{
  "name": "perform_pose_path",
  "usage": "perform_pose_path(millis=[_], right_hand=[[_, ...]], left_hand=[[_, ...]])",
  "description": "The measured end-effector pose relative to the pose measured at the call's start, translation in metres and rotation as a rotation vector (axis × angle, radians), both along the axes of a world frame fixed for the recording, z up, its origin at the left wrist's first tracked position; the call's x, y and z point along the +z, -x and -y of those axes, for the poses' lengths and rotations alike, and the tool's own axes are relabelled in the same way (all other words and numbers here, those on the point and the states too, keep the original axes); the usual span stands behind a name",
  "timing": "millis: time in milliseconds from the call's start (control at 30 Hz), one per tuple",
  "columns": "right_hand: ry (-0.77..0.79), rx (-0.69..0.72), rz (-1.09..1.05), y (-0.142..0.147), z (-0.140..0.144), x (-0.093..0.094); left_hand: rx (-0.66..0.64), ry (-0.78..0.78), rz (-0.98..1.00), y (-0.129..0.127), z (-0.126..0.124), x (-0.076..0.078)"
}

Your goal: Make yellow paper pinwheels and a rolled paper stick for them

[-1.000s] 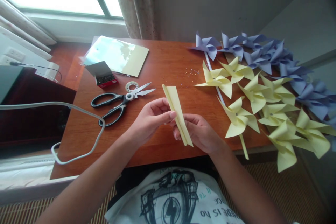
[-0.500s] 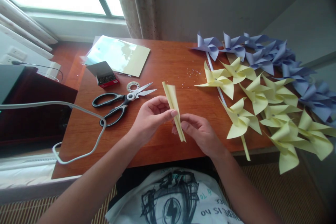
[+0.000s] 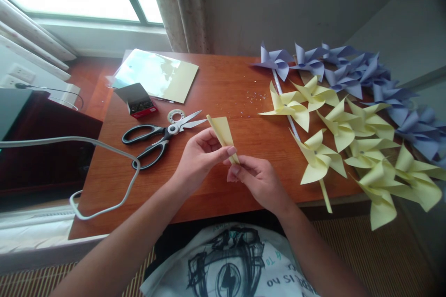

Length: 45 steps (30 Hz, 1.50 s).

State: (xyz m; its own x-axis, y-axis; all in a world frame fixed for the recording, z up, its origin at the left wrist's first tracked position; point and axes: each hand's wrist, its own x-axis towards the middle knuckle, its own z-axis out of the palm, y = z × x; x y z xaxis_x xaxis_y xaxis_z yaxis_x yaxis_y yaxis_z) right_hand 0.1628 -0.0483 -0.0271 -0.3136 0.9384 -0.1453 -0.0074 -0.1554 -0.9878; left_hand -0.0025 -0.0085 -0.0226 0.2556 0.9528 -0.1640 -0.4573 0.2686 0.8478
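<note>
Above the tabletop [image 3: 216,79], both hands pinch a folded yellow paper strip [image 3: 222,132]: left hand [image 3: 200,155] closed on its middle, right hand [image 3: 256,178] closed on its lower end, with scissors [image 3: 158,137] just left.

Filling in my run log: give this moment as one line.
left hand: pinches folded yellow paper | right hand: grips its lower end | scissors: open on table

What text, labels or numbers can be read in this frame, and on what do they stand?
"IS NO": seen upside down on the white T-shirt, at its lower right beside the black graphic; the letters around it are cut off or too blurred to read.
Small red box: no print legible.
Folded yellow paper, scissors, pinwheels: no text.
</note>
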Motion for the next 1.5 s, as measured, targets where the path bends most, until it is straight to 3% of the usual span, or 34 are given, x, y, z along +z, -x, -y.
perform_pose_path(millis=[267, 433, 633, 833, 1000, 1133, 1300, 1500], right_hand=[[0.287, 0.078, -0.422, -0.002, 0.001, -0.005], [0.423, 0.139, -0.561, 0.001, 0.004, -0.006], [0.291, 0.152, -0.345, 0.001, 0.007, -0.003], [0.111, -0.032, -0.006, 0.003, 0.008, -0.007], [0.081, -0.05, -0.014, 0.004, 0.009, -0.009], [0.124, -0.04, -0.082, 0.002, 0.009, -0.006], [0.192, 0.019, -0.133, 0.0, 0.008, -0.004], [0.21, 0.086, -0.153, -0.002, 0.006, -0.004]], left_hand=[[-0.039, 0.045, 0.103, 0.004, 0.002, 0.005], [-0.062, 0.068, 0.22, 0.007, 0.002, 0.005], [-0.065, 0.113, 0.203, 0.006, 0.002, 0.007], [0.025, 0.06, 0.107, 0.003, 0.0, 0.004], [0.056, 0.02, 0.097, 0.004, 0.001, 0.004], [-0.004, 0.012, 0.145, 0.006, 0.003, 0.009], [-0.085, -0.001, 0.187, 0.007, 0.006, 0.01], [-0.067, 0.03, 0.134, 0.006, 0.006, 0.009]])
